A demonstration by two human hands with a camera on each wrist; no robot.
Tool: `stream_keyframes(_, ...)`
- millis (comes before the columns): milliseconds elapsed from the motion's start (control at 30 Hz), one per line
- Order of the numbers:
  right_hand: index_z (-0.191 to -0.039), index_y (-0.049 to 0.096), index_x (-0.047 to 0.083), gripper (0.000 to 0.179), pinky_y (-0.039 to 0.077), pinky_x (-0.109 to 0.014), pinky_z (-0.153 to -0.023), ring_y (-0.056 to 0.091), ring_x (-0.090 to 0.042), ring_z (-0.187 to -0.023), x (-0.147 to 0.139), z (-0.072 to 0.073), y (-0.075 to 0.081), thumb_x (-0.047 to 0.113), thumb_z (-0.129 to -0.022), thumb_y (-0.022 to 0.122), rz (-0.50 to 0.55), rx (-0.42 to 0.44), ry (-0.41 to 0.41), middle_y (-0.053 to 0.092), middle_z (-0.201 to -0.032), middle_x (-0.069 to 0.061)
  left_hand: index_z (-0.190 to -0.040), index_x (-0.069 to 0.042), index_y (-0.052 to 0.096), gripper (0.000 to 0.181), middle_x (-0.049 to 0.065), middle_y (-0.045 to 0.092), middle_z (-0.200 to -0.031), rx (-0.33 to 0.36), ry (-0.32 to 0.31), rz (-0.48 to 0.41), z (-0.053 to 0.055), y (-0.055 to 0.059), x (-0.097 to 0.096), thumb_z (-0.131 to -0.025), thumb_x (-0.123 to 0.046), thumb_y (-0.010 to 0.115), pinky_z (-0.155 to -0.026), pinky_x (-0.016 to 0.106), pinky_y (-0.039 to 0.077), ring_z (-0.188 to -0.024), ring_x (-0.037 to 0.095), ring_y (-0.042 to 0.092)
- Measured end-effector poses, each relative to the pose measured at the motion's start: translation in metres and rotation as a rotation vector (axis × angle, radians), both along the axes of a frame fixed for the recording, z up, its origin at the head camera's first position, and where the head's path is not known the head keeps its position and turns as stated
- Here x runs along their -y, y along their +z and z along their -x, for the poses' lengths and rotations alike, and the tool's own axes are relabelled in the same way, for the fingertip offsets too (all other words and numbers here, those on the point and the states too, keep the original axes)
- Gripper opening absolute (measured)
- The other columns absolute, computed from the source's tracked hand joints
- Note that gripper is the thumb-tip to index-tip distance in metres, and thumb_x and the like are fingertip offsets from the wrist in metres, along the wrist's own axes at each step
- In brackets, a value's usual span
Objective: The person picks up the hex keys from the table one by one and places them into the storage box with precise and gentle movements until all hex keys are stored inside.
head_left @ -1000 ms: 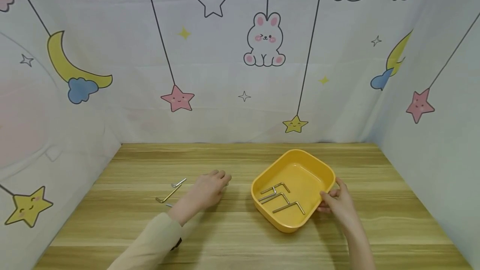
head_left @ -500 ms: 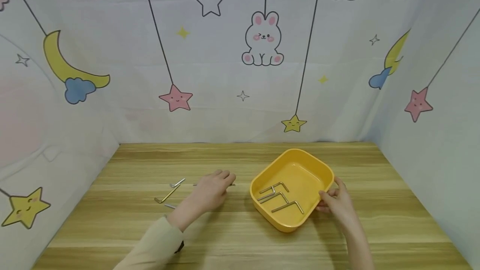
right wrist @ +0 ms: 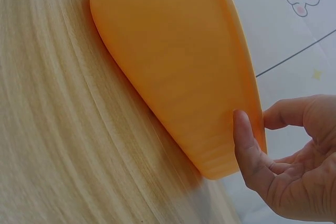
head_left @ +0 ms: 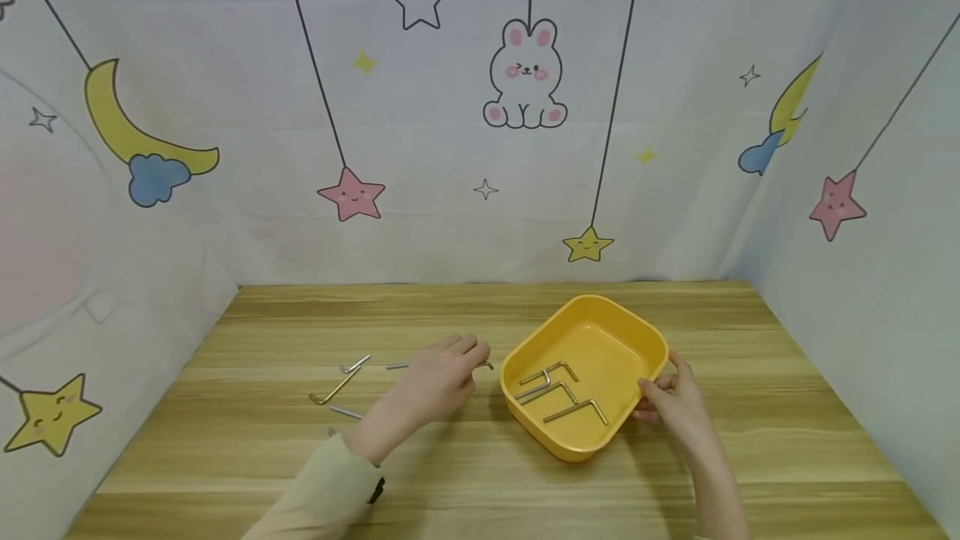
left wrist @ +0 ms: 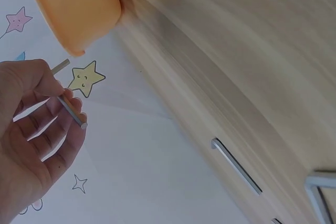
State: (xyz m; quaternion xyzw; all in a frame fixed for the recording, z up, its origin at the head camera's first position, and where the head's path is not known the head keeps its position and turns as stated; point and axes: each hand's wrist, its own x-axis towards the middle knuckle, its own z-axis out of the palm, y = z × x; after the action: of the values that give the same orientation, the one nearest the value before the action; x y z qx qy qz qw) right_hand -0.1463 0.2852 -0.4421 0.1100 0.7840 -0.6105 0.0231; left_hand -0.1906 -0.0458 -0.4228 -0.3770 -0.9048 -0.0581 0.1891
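Observation:
My left hand [head_left: 442, 377] pinches a hex key [left wrist: 73, 112] between thumb and fingers, up off the table and just left of the yellow plastic box [head_left: 615, 352]. In the left wrist view both ends of the key poke out past the fingertips. My right hand [head_left: 678, 407] holds the box by its right side, thumb and fingers on either side of the rim, as the right wrist view shows. Inside the box several bent hex keys [head_left: 576, 412] lie toward its near left side.
More hex keys lie on the wooden table [head_left: 465, 482] at the left: a brass-coloured one [head_left: 337, 386], a silver one [head_left: 358, 363] beside it, and others partly behind the left arm. A printed cloth [head_left: 435, 115] hangs around the back and sides.
My left hand has lifted the hex key and moved right toward the box, uncovering part of a silver key behind it. The right hand keeps its hold on the box.

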Motion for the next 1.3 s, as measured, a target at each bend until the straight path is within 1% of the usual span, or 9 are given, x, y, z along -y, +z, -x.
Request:
stream_keyframes(167, -0.152, -0.008, 0.001, 0.08, 0.058, -0.025, -0.068, 0.062, -0.008, -0.069, 0.0, 0.0, 0.001, 0.003, -0.096, 0.048, -0.001, -0.002, 0.002, 0.047, -0.094, -0.009, -0.098, -0.017, 0.059, 0.026, -0.006, 0.059, -0.089, -0.019, -0.02, -0.032, -0.002, 0.005, -0.009, -0.078, -0.001, 0.063, -0.057, 0.018, 0.042, -0.076, 0.009, 0.054)
stream_keyframes(300, -0.152, -0.009, 0.0, 0.08, 0.058, -0.026, -0.067, 0.062, -0.008, -0.069, 0.0, 0.001, 0.001, 0.003, -0.096, 0.049, 0.002, -0.008, 0.006, 0.047, -0.093, -0.009, -0.099, -0.018, 0.06, 0.027, -0.007, 0.061, -0.09, -0.033, -0.031, -0.049, -0.003, 0.006, -0.016, -0.078, -0.001, 0.063, -0.054, 0.016, 0.039, -0.078, 0.009, 0.056)
stream_keyframes(433, -0.152, -0.009, 0.0, 0.08, 0.058, -0.026, -0.067, 0.062, -0.009, -0.069, 0.0, 0.001, 0.0, 0.002, -0.095, 0.049, 0.003, -0.009, 0.008, 0.047, -0.094, -0.01, -0.1, -0.019, 0.06, 0.025, -0.007, 0.06, -0.091, -0.008, -0.033, -0.042, -0.003, 0.008, -0.025, -0.081, -0.004, 0.063, -0.055, 0.016, 0.038, -0.08, 0.008, 0.056)
stream_keyframes(500, -0.152, -0.009, 0.0, 0.08, 0.058, -0.026, -0.068, 0.062, -0.008, -0.069, 0.0, 0.0, 0.0, 0.002, -0.095, 0.048, 0.001, -0.004, 0.006, 0.047, -0.094, -0.01, -0.102, -0.02, 0.061, 0.025, -0.008, 0.061, -0.094, 0.015, -0.029, -0.036, -0.004, 0.01, -0.03, -0.082, -0.005, 0.064, -0.058, 0.017, 0.042, -0.082, 0.008, 0.056)
stream_keyframes(633, -0.152, -0.009, 0.001, 0.08, 0.058, -0.026, -0.068, 0.062, -0.008, -0.069, 0.0, -0.001, 0.0, 0.002, -0.095, 0.048, 0.003, 0.0, 0.007, 0.047, -0.095, -0.01, -0.103, -0.019, 0.062, 0.026, -0.007, 0.061, -0.094, 0.014, -0.05, -0.053, -0.005, 0.011, -0.04, -0.082, -0.005, 0.064, -0.063, 0.019, 0.046, -0.084, 0.009, 0.057)
stream_keyframes(767, -0.152, -0.009, 0.001, 0.08, 0.058, -0.026, -0.068, 0.062, -0.009, -0.07, 0.0, -0.001, 0.0, 0.002, -0.096, 0.048, -0.002, 0.002, 0.007, 0.047, -0.096, -0.01, -0.103, -0.019, 0.063, 0.024, -0.007, 0.06, -0.091, 0.01, -0.071, -0.079, -0.004, 0.009, -0.048, -0.082, -0.006, 0.064, -0.06, 0.018, 0.043, -0.08, 0.008, 0.056)
stream_keyframes(900, -0.152, -0.01, 0.001, 0.081, 0.058, -0.026, -0.068, 0.062, -0.01, -0.07, 0.0, -0.001, -0.001, 0.003, -0.096, 0.049, -0.007, 0.003, 0.008, 0.046, -0.097, -0.011, -0.104, -0.019, 0.063, 0.024, -0.007, 0.059, -0.089, 0.027, -0.068, -0.085, -0.001, 0.005, -0.056, -0.082, -0.007, 0.064, -0.057, 0.016, 0.039, -0.078, 0.008, 0.055)
stream_keyframes(1000, -0.152, -0.01, 0.001, 0.081, 0.058, -0.025, -0.068, 0.061, -0.009, -0.07, 0.0, -0.002, 0.0, 0.003, -0.096, 0.049, -0.001, 0.006, 0.007, 0.046, -0.097, -0.01, -0.104, -0.019, 0.063, 0.025, -0.007, 0.06, -0.089, 0.042, -0.064, -0.094, 0.001, 0.002, -0.063, -0.082, -0.008, 0.064, -0.058, 0.016, 0.039, -0.078, 0.008, 0.055)
stream_keyframes(1300, -0.152, -0.01, 0.001, 0.081, 0.058, -0.026, -0.069, 0.061, -0.01, -0.07, 0.0, -0.002, 0.0, 0.003, -0.095, 0.049, -0.002, 0.008, 0.005, 0.046, -0.096, -0.01, -0.1, -0.02, 0.062, 0.02, -0.008, 0.063, -0.089, 0.128, -0.059, -0.127, 0.003, -0.003, -0.08, -0.083, -0.01, 0.063, -0.055, 0.014, 0.034, -0.076, 0.007, 0.051)
